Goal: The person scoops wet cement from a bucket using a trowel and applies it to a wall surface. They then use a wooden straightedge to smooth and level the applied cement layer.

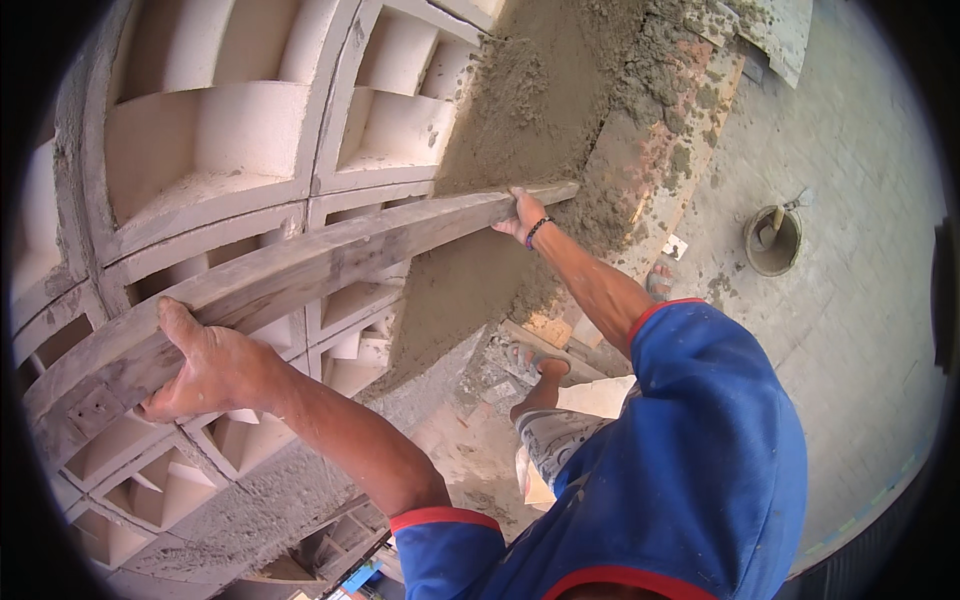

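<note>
A long wooden board (330, 250) runs slantwise across the view, from the lower left up to the right. My left hand (215, 365) grips it near its left end, thumb over the upper edge and fingers underneath. Close to the other end, my right hand (522, 218) is closed around it, with a dark bracelet on the wrist. The board lies against a wall of pale hollow breeze blocks (205, 140) and across a strip of wet grey mortar (470, 280). Most of my fingers are hidden behind the board.
Mortar lumps cover a plank (690, 150) along the wall's foot. A bucket (772, 242) with a tool handle in it stands on the tiled floor (850, 300) at right. My sandalled feet (545, 362) are among rubble and boards. A pale sheet (780, 35) lies at the top.
</note>
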{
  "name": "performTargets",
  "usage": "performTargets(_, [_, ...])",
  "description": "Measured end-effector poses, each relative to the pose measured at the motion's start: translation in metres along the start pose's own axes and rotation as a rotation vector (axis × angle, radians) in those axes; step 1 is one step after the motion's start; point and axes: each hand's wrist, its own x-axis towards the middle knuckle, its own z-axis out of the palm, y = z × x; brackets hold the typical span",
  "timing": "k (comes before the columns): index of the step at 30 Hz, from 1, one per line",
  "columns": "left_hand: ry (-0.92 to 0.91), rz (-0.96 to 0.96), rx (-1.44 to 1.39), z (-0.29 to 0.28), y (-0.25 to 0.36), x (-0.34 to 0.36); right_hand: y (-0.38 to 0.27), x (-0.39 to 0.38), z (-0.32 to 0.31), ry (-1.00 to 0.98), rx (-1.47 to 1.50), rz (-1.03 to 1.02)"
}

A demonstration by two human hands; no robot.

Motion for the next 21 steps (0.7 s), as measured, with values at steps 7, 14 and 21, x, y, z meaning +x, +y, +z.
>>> performTargets(7, [-0.020, -0.043, -0.048, 0.004, 0.014, 0.001, -0.016, 0.005, 0.013, 0.119, -0.028, -0.046])
performTargets(14, [-0.001, -0.098, -0.100, 0.011, 0.025, 0.001, -0.023, 0.013, 0.014, 0.090, 0.008, -0.085])
performTargets(21, [-0.003, -0.074, -0.073, 0.012, 0.030, 0.006, -0.026, 0.005, 0.019, 0.078, 0.000, -0.113])
